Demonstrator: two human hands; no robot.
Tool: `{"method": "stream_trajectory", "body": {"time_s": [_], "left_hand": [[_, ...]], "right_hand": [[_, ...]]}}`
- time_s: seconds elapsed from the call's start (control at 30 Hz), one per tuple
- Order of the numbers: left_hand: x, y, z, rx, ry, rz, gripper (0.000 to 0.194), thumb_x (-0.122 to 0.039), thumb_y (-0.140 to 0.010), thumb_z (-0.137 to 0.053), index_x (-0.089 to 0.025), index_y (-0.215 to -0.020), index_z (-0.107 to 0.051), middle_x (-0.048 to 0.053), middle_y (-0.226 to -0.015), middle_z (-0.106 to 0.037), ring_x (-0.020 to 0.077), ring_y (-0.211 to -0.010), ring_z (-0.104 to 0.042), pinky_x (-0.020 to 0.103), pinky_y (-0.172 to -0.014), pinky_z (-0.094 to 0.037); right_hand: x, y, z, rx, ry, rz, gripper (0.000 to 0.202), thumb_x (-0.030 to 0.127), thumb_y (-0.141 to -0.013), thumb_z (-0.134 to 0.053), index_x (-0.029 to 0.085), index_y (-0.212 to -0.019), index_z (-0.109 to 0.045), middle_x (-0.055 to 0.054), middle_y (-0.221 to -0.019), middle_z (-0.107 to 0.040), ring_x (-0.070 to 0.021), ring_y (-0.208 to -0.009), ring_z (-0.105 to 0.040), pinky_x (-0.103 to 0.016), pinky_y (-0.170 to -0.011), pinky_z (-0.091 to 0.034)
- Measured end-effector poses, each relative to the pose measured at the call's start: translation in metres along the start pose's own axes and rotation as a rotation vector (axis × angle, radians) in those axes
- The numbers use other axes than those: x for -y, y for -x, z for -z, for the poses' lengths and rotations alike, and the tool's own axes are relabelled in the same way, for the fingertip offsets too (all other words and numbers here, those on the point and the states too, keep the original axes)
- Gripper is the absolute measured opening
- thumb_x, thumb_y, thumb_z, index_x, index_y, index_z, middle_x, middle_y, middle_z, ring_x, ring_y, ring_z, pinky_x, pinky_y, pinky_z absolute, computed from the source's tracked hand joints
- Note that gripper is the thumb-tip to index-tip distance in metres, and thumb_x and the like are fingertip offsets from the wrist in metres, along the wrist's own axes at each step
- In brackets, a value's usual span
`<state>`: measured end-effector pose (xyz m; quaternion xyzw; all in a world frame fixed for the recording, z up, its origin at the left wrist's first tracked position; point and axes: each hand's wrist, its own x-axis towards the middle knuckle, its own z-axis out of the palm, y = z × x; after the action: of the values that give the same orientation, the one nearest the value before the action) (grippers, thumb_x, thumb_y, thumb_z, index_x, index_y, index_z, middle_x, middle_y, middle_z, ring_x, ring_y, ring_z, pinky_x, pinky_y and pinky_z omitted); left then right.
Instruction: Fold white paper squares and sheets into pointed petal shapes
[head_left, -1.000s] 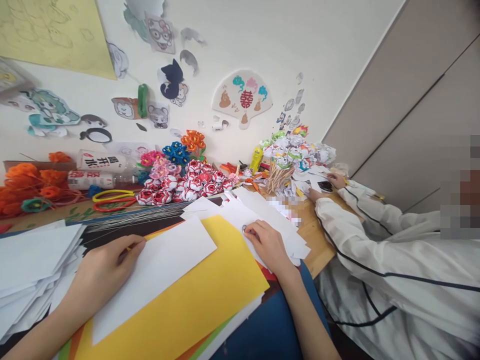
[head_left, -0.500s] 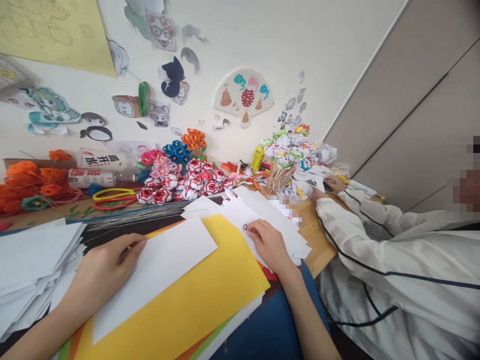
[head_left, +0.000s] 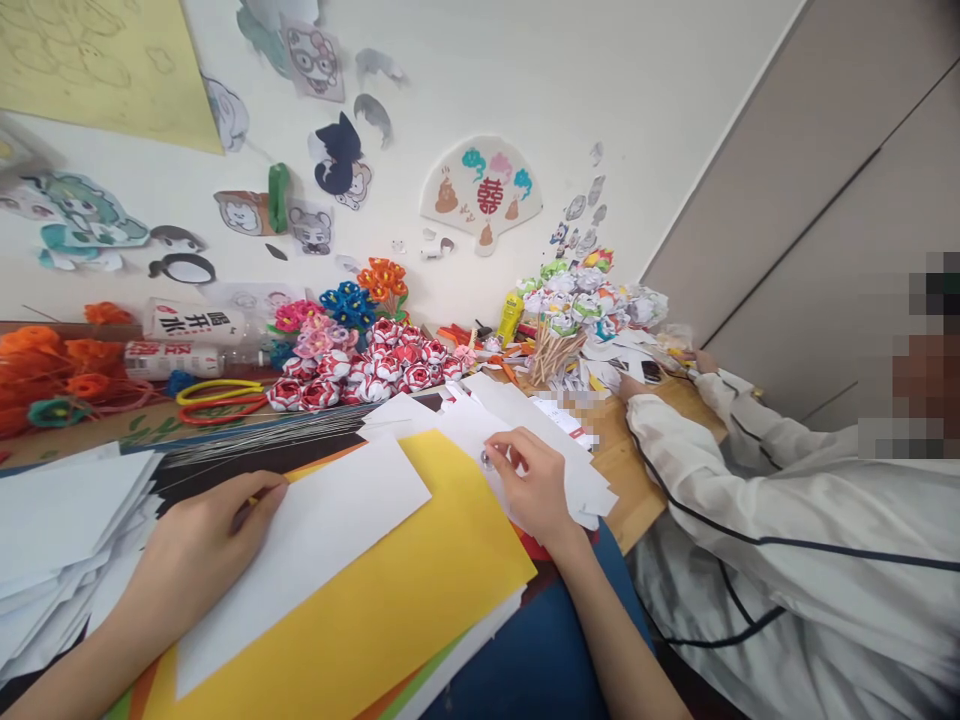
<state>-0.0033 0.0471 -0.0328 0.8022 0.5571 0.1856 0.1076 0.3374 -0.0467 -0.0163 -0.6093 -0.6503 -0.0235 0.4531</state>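
Note:
A blank white sheet of paper (head_left: pixel 322 540) lies aslant on a yellow sheet (head_left: pixel 420 570), which tops a stack of coloured paper. My left hand (head_left: pixel 214 535) pinches the white sheet at its upper left edge, thumb and index finger together. To the right of the yellow sheet, my right hand (head_left: pixel 534 480) has its thumb and index finger curled on a small shiny silver ball (head_left: pixel 487 461). White papers (head_left: pixel 581 475) lie beneath that hand. The fingers partly cover the ball.
White paper (head_left: pixel 60 520) is piled at the left. Red-and-white paper flowers (head_left: pixel 382 365), several wires (head_left: pixel 262 430) and a bunch of paper flowers on sticks (head_left: pixel 559 345) line the wall. At the right, another person's white sleeve (head_left: pixel 697 470) reaches over the wooden table (head_left: pixel 637 475).
My right hand's fingers have arched up a little over the silver ball. My left hand keeps its place on the white sheet. The other person's far hand has moved away to the right.

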Motion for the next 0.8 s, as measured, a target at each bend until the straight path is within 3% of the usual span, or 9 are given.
{"method": "stream_trajectory", "body": {"time_s": [0.07, 0.17, 0.27, 0.4, 0.53, 0.63, 0.8], "left_hand": [[0.0, 0.0, 0.0, 0.009, -0.003, 0.005, 0.034, -0.05, -0.088, -0.038, -0.027, -0.101, -0.06, -0.001, -0.099, -0.071, 0.02, -0.085, -0.065, 0.027, -0.074, -0.042], [0.001, 0.0, -0.001, 0.011, -0.009, 0.0, 0.034, -0.049, -0.088, -0.038, -0.027, -0.101, -0.06, -0.002, -0.101, -0.071, 0.0203, -0.085, -0.065, 0.028, -0.075, -0.042], [0.0, 0.002, -0.001, -0.038, -0.011, -0.054, 0.034, -0.047, -0.089, -0.038, -0.026, -0.101, -0.06, 0.0, -0.1, -0.07, 0.0204, -0.085, -0.065, 0.028, -0.074, -0.042], [-0.005, 0.007, -0.001, -0.089, -0.051, -0.126, 0.03, -0.043, -0.091, -0.037, -0.025, -0.103, -0.06, 0.0, -0.104, -0.069, 0.0187, -0.087, -0.064, 0.028, -0.073, -0.041], [-0.008, 0.01, -0.001, -0.076, -0.099, -0.188, 0.029, -0.041, -0.094, -0.036, -0.026, -0.102, -0.06, -0.001, -0.103, -0.067, 0.0167, -0.086, -0.063, 0.027, -0.072, -0.039], [-0.006, 0.011, -0.003, -0.081, -0.101, -0.222, 0.029, -0.042, -0.094, -0.036, -0.026, -0.101, -0.059, 0.0, -0.104, -0.066, 0.0166, -0.088, -0.062, 0.027, -0.074, -0.039], [-0.005, 0.009, -0.004, -0.041, -0.14, -0.217, 0.032, -0.044, -0.095, -0.033, -0.027, -0.105, -0.058, 0.0, -0.104, -0.065, 0.018, -0.087, -0.062, 0.029, -0.073, -0.039]], "right_hand": [[0.021, -0.012, -0.003, 0.063, -0.066, 0.03, 0.014, 0.023, -0.094, -0.048, 0.021, -0.092, -0.062, -0.002, -0.085, -0.063, -0.014, -0.073, -0.055, -0.026, -0.069, -0.042], [0.057, -0.036, -0.019, 0.246, -0.111, 0.191, 0.018, 0.022, -0.095, -0.045, 0.022, -0.102, -0.061, -0.002, -0.096, -0.065, -0.0143, -0.088, -0.059, -0.026, -0.08, -0.043], [0.085, -0.056, -0.051, 0.422, -0.052, 0.438, 0.018, 0.022, -0.095, -0.048, 0.021, -0.109, -0.059, -0.003, -0.105, -0.063, -0.0162, -0.1, -0.056, -0.028, -0.089, -0.04], [0.095, -0.062, -0.099, 0.509, 0.048, 0.633, 0.018, 0.03, -0.095, -0.051, 0.018, -0.102, -0.062, -0.005, -0.099, -0.063, -0.0197, -0.095, -0.056, -0.032, -0.084, -0.039], [0.083, -0.054, -0.12, 0.559, -0.081, 0.6, 0.015, 0.026, -0.096, -0.049, 0.018, -0.098, -0.062, -0.003, -0.095, -0.064, -0.0152, -0.09, -0.058, -0.026, -0.078, -0.039], [0.071, -0.051, -0.122, 0.551, -0.171, 0.524, 0.017, 0.03, -0.093, -0.056, 0.018, -0.104, -0.061, -0.002, -0.096, -0.064, -0.0144, -0.094, -0.057, -0.025, -0.083, -0.038], [0.062, -0.051, -0.125, 0.597, -0.239, 0.399, 0.014, 0.031, -0.091, -0.059, 0.02, -0.089, -0.066, -0.001, -0.086, -0.062, -0.0137, -0.086, -0.055, -0.023, -0.075, -0.038]]}}
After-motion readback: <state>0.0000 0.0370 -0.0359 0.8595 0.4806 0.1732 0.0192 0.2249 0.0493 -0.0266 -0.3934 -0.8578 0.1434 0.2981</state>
